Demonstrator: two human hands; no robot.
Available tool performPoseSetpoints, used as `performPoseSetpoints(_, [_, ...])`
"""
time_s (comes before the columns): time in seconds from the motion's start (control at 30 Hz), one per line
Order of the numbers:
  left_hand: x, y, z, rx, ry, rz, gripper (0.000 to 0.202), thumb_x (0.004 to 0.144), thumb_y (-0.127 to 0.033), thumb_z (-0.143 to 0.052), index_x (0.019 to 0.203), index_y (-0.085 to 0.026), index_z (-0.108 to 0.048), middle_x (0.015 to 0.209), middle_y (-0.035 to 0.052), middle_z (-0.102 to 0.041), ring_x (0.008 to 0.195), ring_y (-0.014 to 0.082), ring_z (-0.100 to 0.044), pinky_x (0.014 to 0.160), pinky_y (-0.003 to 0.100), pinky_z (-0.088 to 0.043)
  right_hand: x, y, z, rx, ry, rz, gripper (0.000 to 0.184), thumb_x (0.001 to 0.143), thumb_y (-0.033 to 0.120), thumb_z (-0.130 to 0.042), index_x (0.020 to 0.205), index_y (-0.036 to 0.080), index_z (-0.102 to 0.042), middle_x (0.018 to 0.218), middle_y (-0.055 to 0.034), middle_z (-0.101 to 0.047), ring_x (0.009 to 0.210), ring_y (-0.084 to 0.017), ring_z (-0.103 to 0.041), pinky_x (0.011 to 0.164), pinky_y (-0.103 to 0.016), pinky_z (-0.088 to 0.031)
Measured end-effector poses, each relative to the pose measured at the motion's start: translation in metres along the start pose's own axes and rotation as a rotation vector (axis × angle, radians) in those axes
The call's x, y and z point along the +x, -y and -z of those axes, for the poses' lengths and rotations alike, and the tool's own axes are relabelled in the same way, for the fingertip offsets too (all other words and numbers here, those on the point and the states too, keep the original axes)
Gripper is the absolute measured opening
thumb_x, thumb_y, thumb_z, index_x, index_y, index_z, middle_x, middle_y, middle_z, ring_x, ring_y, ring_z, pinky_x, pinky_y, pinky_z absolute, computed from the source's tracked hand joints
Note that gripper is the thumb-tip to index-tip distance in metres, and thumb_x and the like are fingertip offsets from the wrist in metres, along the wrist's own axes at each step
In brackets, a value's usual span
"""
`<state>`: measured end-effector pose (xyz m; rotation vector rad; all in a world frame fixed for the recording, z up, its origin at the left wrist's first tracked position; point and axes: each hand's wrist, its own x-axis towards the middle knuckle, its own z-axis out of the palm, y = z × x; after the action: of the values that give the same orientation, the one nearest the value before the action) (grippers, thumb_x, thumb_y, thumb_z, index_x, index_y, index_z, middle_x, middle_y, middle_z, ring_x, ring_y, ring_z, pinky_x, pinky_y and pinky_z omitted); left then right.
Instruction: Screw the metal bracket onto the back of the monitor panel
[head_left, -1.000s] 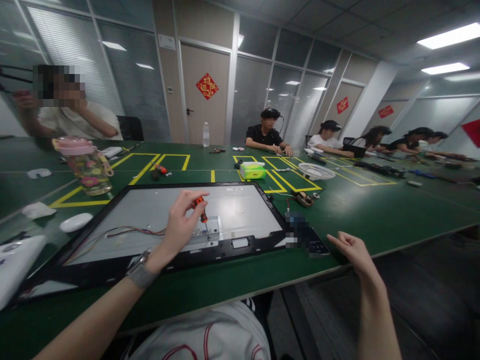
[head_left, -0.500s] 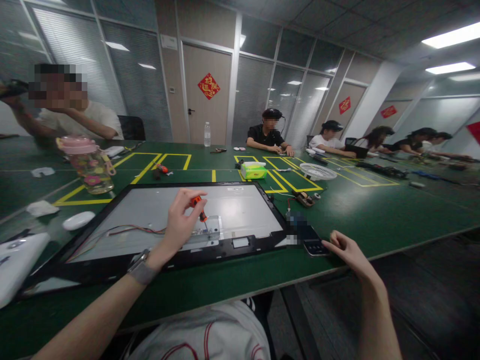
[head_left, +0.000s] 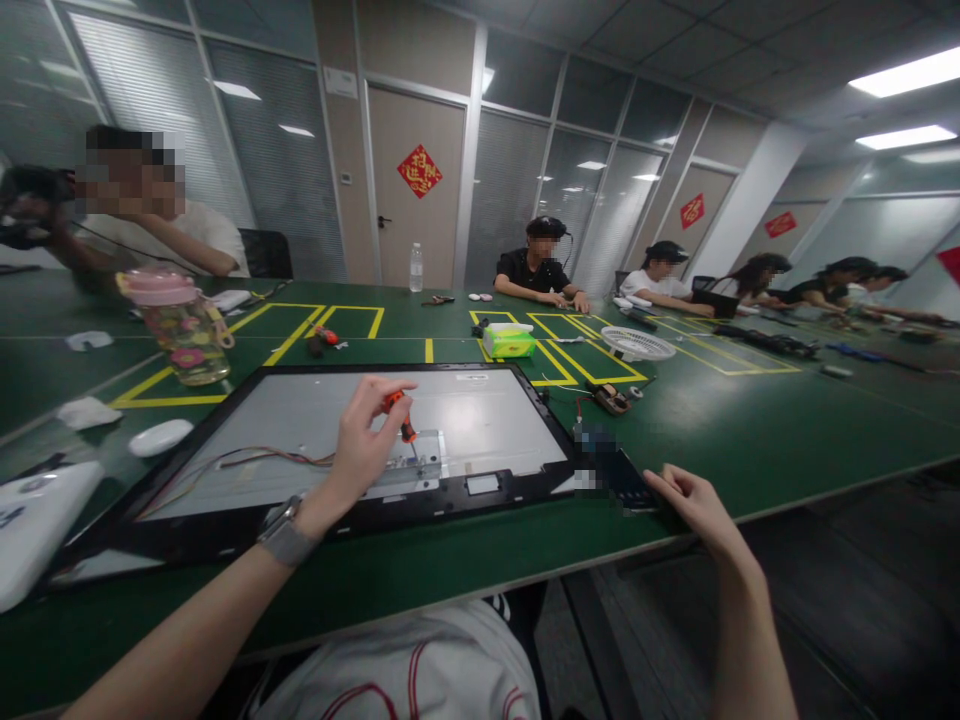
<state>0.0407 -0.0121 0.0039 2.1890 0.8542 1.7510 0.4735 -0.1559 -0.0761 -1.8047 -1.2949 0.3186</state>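
A large flat display panel [head_left: 315, 410] in a black frame lies face down on the green table [head_left: 750, 440] in front of me. My left hand [head_left: 361, 448] pinches a small orange-handled screwdriver [head_left: 400, 416], held upright with its tip on a clear bracket [head_left: 411, 466] near the panel's lower edge. Coloured wires [head_left: 247, 460] run across the panel to the left. My right hand [head_left: 694, 505] rests at the table's edge with fingers loosely curled, fingertips touching a dark phone [head_left: 619, 470] beside the panel's right corner.
A pink-lidded flowered bottle [head_left: 180, 325] stands at the left. A green tissue box [head_left: 507, 342], a white fan guard [head_left: 637, 343] and small parts lie beyond the panel among yellow tape lines. A white device [head_left: 34, 520] sits far left. Other people sit round the table.
My right hand moved left along the table edge to the phone and now touches it. My left hand stays on the screwdriver with little movement.
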Motion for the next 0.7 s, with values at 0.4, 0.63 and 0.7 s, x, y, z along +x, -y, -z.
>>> performPoseSetpoints(0.4, [-0.003, 0.0042, -0.0005, 0.019, 0.007, -0.005, 0.034, 0.094, -0.021, -0.039, 0.124, -0.02, -0.055, 0.103, 0.0048, -0.058, 0.09, 0.0145, -0.058, 0.083, 0.03, -0.048, 0.0004, -0.0032, -0.0013, 0.076, -0.115, -0.063, 0.059, 0.062, 0.065, -0.062, 0.052, 0.022, -0.023, 0.052, 0.0062, -0.021, 0.047, -0.007, -0.022, 0.043, -0.022, -0.02])
performPoseSetpoints(0.63, [-0.002, 0.0009, -0.0019, 0.035, -0.014, -0.034, 0.026, 0.089, -0.022, -0.053, 0.113, -0.022, -0.062, 0.096, 0.0029, -0.057, 0.086, 0.0128, -0.056, 0.074, 0.025, -0.05, 0.0009, 0.0, -0.0007, 0.084, -0.134, 0.017, 0.061, 0.064, 0.067, -0.062, 0.049, 0.022, -0.024, 0.048, 0.0063, -0.021, 0.046, -0.007, -0.023, 0.041, -0.022, -0.021])
performPoseSetpoints(0.7, [-0.0017, 0.0015, -0.0017, 0.029, -0.014, -0.018, 0.024, 0.087, -0.024, -0.056, 0.11, -0.023, -0.063, 0.093, 0.0021, -0.056, 0.083, 0.0124, -0.055, 0.072, 0.025, -0.05, 0.0008, 0.0003, -0.0006, 0.08, -0.133, 0.025, 0.061, 0.065, 0.067, -0.062, 0.049, 0.022, -0.024, 0.047, 0.0064, -0.021, 0.045, -0.007, -0.022, 0.041, -0.022, -0.02])
